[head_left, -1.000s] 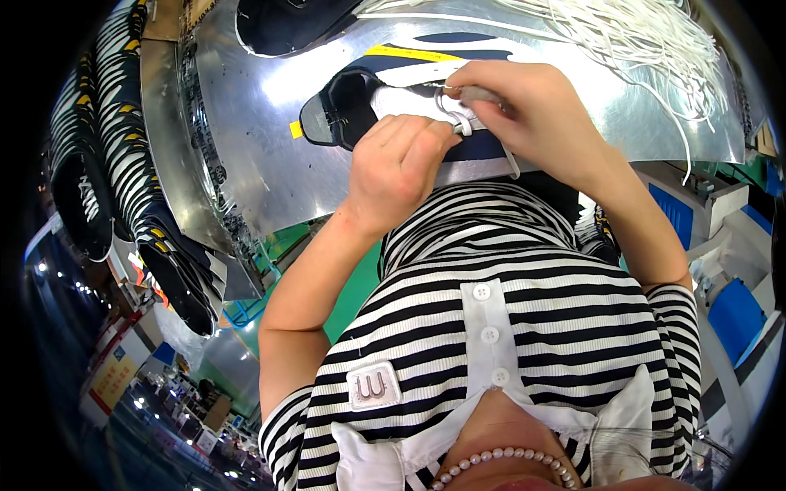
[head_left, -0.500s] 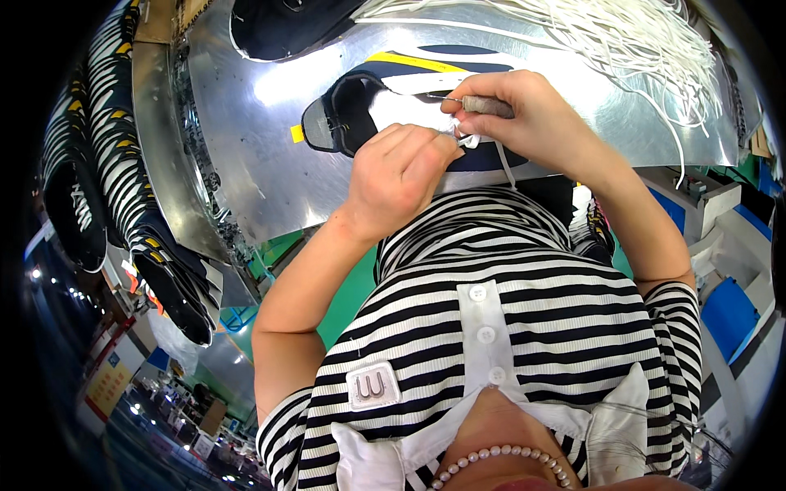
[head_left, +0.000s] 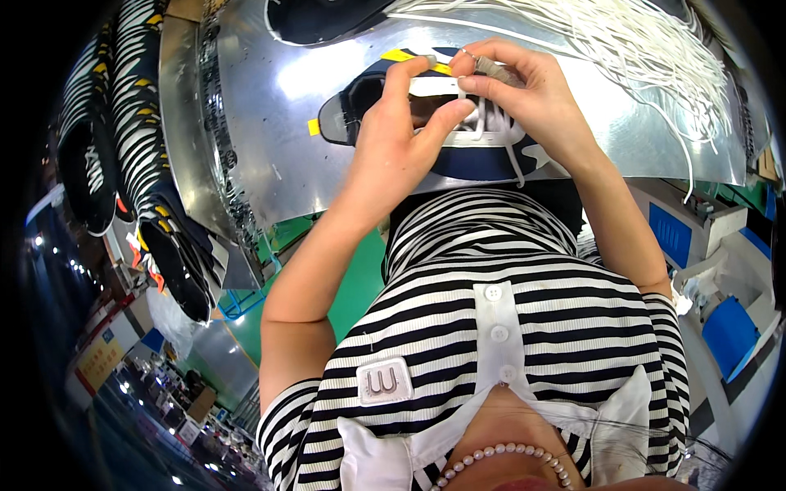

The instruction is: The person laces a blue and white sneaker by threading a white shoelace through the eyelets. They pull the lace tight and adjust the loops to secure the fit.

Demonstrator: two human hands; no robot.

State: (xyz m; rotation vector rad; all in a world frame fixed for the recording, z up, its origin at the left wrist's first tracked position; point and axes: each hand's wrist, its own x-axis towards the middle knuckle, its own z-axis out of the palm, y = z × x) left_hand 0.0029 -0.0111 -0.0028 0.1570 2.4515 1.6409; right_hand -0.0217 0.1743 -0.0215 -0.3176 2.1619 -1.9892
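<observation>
The shoe (head_left: pixel 479 164), a navy upper with yellow and white trim, lies at the upper centre of the frame on a metal desk (head_left: pixel 282 176), its grey heel end to the left. The left hand (head_left: pixel 389 139) lies across its opening and hides part of it; forefinger and thumb stand wide apart, the forefinger's tip by the yellow stripe, the thumb's by the eyelet row. The other fingers are curled out of sight, and whether they press on the shoe cannot be told.

The right hand (head_left: pixel 536 94), over the toe half, holds a tool (head_left: pixel 495 72) in narrow fingers; much of its beige-grey handle is covered, and the thin metal tip is hard to make out. A white lace (head_left: pixel 513 155) trails down from the eyelets; its path under the right hand is hidden.

White laces (head_left: pixel 630 78) heap at the upper right. A dark shoe (head_left: pixel 327 20) is cut off by the top edge. Stacked uppers (head_left: pixel 139 123) on the left fade into the dark rim.
</observation>
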